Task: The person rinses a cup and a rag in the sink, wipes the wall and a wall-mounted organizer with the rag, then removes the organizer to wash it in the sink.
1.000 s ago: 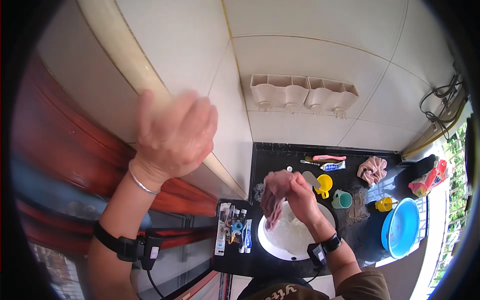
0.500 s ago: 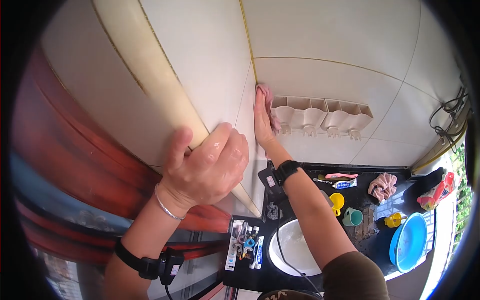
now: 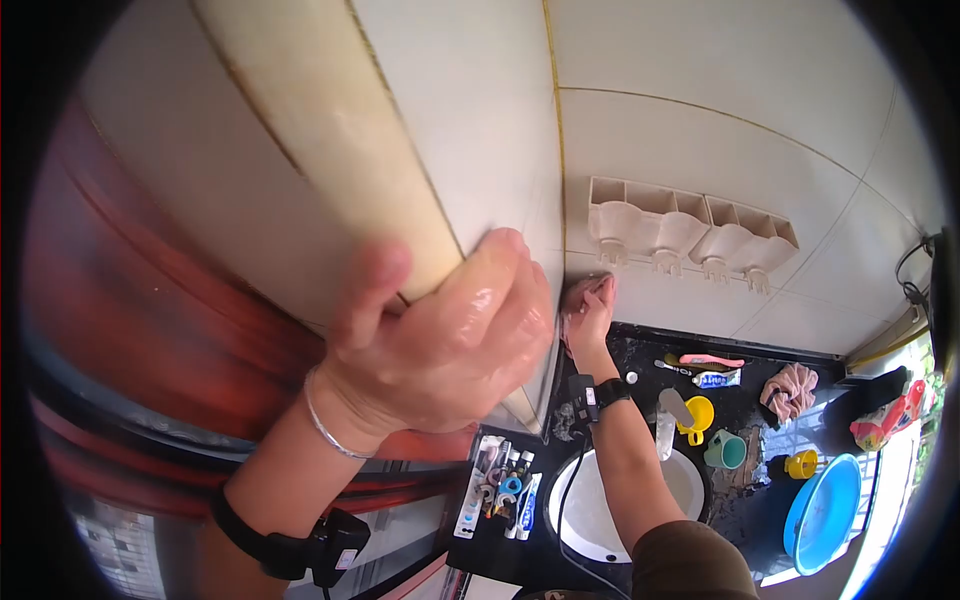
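Observation:
My left hand (image 3: 440, 345), wet and shiny, is closed round the cream-coloured wall corner edge (image 3: 350, 130), thumb on one side and fingers on the other. Low in the inner corner, just above the black counter, my right hand (image 3: 595, 320) presses a pink cloth (image 3: 577, 292) against the tiles. Most of the cloth is hidden by the hand and the shadow there. A beige holder with several compartments (image 3: 655, 228) is fixed to the wall above and to the right of that hand.
Below lies a black counter (image 3: 640, 350) with a white washbasin (image 3: 690, 490). Around it are toothbrushes and toothpaste (image 3: 718, 380), a yellow cup (image 3: 698, 415), a green cup (image 3: 728, 452), a scrunchie (image 3: 790, 390) and a blue basin (image 3: 825, 515). A dark cable (image 3: 565, 520) crosses the washbasin.
My right hand has slid down the corner with the pink cloth, from beside the holder to below it. My left hand keeps its grip on the wall edge; the view has shifted slightly.

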A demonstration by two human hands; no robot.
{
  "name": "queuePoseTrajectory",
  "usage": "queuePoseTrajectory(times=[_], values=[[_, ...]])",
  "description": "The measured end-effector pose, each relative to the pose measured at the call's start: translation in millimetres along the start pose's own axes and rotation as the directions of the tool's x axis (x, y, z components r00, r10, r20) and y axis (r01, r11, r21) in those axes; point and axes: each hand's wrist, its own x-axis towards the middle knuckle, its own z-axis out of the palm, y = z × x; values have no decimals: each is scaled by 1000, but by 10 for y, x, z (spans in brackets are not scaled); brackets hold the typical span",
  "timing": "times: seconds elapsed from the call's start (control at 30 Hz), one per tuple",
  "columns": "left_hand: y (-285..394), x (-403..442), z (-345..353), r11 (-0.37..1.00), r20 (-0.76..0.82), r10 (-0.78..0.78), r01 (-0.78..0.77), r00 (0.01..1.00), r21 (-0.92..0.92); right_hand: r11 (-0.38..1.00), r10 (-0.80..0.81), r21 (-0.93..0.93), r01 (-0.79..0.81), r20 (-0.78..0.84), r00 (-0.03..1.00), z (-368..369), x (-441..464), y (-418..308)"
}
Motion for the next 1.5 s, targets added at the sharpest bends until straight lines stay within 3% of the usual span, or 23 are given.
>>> queuePoseTrajectory(times=[0.03, 0.1, 0.23, 0.37, 0.43, 0.5, 0.57, 0.67, 0.77, 0.83, 0.93, 0.97, 1.03, 1.07, 1.17, 1.2, 1.23, 1.27, 1.3, 1.37, 1.4, 1.47, 1.5], values=[[25, -1, 0, 1000, -15, 0, 0, 1000, -8, 1000, -10, -12, 10, -17, 1000, 23, -57, -143], [63, 20, -22, 995, -13, -95, 95, 995, -21, 941, 127, 250, -229, 368, 921, 227, -205, -396], [52, 77, -96, 996, 75, -84, 84, 994, -10, 969, 189, 57, -242, 460, 867, 617, -459, -718], [26, 87, -106, 1000, 134, -1, -2, 991, 29, 946, 198, 39, -321, 714, 672, 868, -1011, -1194], [15, 94, -103, 999, 136, 27, -29, 990, 13, 971, 139, 11, -239, 786, 602, 1301, -1158, -1489], [-14, 97, -137, 997, 196, 74, -80, 978, 24, 987, 7, -76, 143, 902, 431, 1701, -1197, -1846], [-18, 85, -127, 995, 196, 94, -98, 976, 8, 850, -204, 95, 519, 966, 158, 1967, -1078, -1966], [-30, 103, -133, 994, 194, 104, -111, 975, 21, 703, -277, 24, 711, 930, 242, 1836, -841, -1651], [-19, 118, -149, 994, 194, 103, -109, 976, 18, 748, -217, -236, 621, 797, 564, 1168, -557, -952], [-14, 114, -150, 994, 205, 103, -106, 973, 4, 906, 97, -394, 154, 547, 831, 716, -658, -639], [-30, 111, -140, 991, 205, 125, -131, 971, 17, 956, 270, -205, -212, 323, 907, 83, -708, -233], [-26, 110, -138, 992, 199, 123, -127, 972, 9, 956, 267, -208, -208, 315, 911, -60, -680, -173], [-39, 104, -144, 990, 206, 135, -142, 969, 18, 886, 352, 244, -395, 202, 914, -254, -615, -184], [-51, 99, -153, 990, 202, 133, -140, 970, 19, 861, 370, 290, -418, 206, 906, -327, -548, -285], [-53, 111, -133, 986, 198, 164, -168, 966, 6, 914, 283, 215, -345, 273, 919, 92, -416, -546], [-43, 109, -130, 984, 204, 161, -172, 966, 40, 969, 86, -244, 30, 451, 888, 187, -334, -593], [-32, 119, -137, 981, 209, 159, -178, 965, 76, 698, 16, -545, 465, 662, 750, 282, -223, -625], [-19, 138, -162, 982, 230, 159, -178, 960, 64, 340, -54, -586, 735, 768, 638, 300, -6, -577], [-11, 136, -174, 982, 224, 160, -178, 961, 65, 335, -58, -586, 737, 768, 637, 266, 76, -696], [-31, 122, -180, 976, 284, 156, -191, 946, 101, -258, 113, -450, 855, 865, 490, 163, 148, -1094], [-45, 119, -180, 975, 281, 162, -197, 946, 101, -422, 258, -475, 772, 754, 605, 160, 172, -1293], [-42, 101, -179, 973, 291, 163, -203, 943, 113, -523, 268, -519, 676, 653, 709, -1, 163, -1669], [-47, 93, -177, 974, 291, 161, -200, 943, 109, -637, 82, -509, 580, 703, 706, -443, 506, -1497]])
